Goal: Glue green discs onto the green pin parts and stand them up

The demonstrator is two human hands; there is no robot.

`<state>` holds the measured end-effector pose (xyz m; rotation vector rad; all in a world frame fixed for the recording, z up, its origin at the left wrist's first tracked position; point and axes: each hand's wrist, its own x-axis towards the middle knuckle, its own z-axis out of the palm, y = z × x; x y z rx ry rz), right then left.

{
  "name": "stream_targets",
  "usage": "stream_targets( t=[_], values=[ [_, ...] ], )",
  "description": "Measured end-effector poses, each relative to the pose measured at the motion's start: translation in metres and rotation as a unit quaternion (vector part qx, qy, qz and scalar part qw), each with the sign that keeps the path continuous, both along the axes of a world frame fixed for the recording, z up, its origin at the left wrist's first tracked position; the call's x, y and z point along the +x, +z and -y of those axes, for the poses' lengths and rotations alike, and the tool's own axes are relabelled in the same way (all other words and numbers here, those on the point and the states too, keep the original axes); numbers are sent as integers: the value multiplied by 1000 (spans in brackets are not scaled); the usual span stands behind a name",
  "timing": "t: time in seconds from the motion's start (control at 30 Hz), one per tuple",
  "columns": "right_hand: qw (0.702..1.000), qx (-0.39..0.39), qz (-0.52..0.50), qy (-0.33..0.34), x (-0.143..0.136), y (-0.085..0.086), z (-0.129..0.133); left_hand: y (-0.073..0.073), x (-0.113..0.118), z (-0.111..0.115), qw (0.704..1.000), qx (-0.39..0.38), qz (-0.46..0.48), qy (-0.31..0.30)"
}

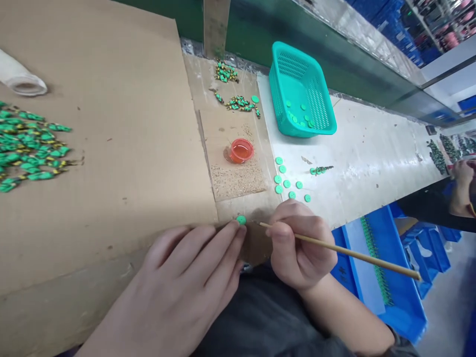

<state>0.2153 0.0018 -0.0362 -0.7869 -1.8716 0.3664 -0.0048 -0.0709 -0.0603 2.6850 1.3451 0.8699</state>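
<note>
My left hand (193, 277) pinches a small green disc (241, 219) at its fingertips, above the table's near edge. In my right hand (303, 245) is a thin wooden stick (357, 254), held like a pencil. The stick's tip points at the green disc and stays a little apart from it. Beyond my hands stands a small red cup (241, 150) with liquid in it, on a speckled piece of cardboard (238, 181). Several loose green discs (286, 184) lie to the right of the cup.
A turquoise basket (275, 89) holding several green discs stands at the back. Small green and yellow figures (33, 144) lie piled at the left, near a white roll (22, 79). Blue trays (399, 287) sit below the table at the right. Another person's arm (461, 188) shows far right.
</note>
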Motion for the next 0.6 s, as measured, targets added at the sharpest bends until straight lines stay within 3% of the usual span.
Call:
stream_targets(
  t=[0.6],
  values=[
    [999, 7, 32, 25, -2, -7, -1, 3, 1, -1, 1000, -4, -27, -5]
  ],
)
